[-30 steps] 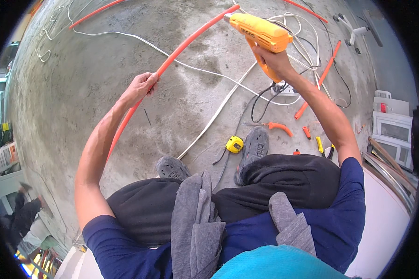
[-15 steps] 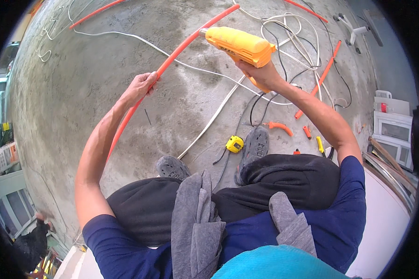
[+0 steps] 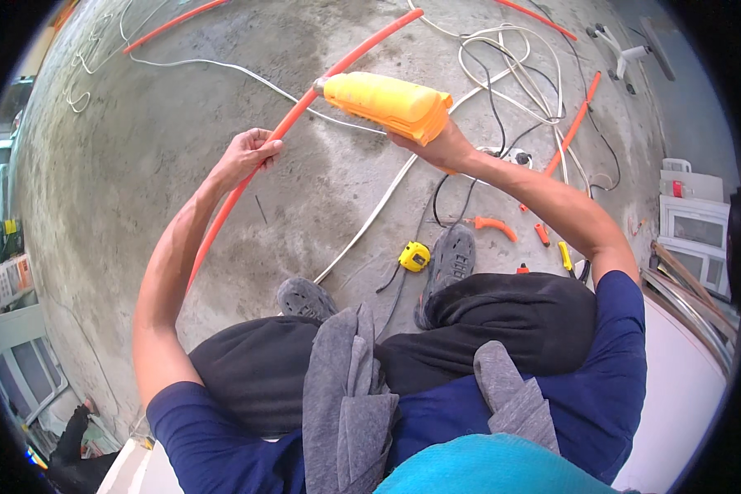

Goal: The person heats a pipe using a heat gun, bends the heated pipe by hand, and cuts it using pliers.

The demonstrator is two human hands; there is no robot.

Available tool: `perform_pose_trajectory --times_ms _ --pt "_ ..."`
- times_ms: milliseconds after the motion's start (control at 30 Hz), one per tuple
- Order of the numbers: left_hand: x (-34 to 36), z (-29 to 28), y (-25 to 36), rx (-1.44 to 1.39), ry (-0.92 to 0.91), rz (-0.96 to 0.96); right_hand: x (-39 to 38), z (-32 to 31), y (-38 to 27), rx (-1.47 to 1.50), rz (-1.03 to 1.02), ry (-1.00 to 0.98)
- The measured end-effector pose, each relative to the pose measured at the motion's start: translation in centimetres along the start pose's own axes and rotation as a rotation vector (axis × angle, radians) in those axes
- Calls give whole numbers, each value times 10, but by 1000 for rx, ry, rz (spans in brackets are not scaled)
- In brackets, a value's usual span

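My left hand (image 3: 251, 155) is closed around a long orange-red pipe (image 3: 350, 56), which slants from beside my left leg up to the far middle. In my right hand (image 3: 436, 148) is a yellow heat gun (image 3: 387, 100), its handle mostly hidden by the gun's body and my fingers. The gun's metal nozzle points left at the pipe, just beyond my left hand. Whether the nozzle touches the pipe I cannot tell. By my right shoe lies a yellow tape measure (image 3: 414, 257).
Tangled white cable (image 3: 518, 62) lies at the far right beside another orange pipe (image 3: 574, 128). Near my right knee are a short curved orange pipe piece (image 3: 495, 226), a small orange piece (image 3: 541, 235) and a yellow-handled tool (image 3: 565, 255). White-framed panels (image 3: 695, 226) stand at the right edge.
My right hand has moved the heat gun left and slightly nearer, so its nozzle sits lower along the pipe. My left hand keeps its grip in almost the same place.
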State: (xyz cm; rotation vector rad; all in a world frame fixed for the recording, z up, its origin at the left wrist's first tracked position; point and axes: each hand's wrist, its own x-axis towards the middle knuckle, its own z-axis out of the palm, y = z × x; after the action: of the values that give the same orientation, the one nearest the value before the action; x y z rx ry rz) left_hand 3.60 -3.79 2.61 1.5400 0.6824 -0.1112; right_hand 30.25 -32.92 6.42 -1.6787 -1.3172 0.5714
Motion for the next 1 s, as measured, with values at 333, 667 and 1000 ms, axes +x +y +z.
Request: perform_pose_trajectory --times_ms 333,667,1000 --pt "-2 -4 -4 45 -13 -2 -2 0 -4 -149 2 6" --pt "-5 -8 -6 52 -42 30 5 -24 17 -104 63 52" --pt "-4 -13 -6 72 -21 11 10 -44 17 -32 221 122"
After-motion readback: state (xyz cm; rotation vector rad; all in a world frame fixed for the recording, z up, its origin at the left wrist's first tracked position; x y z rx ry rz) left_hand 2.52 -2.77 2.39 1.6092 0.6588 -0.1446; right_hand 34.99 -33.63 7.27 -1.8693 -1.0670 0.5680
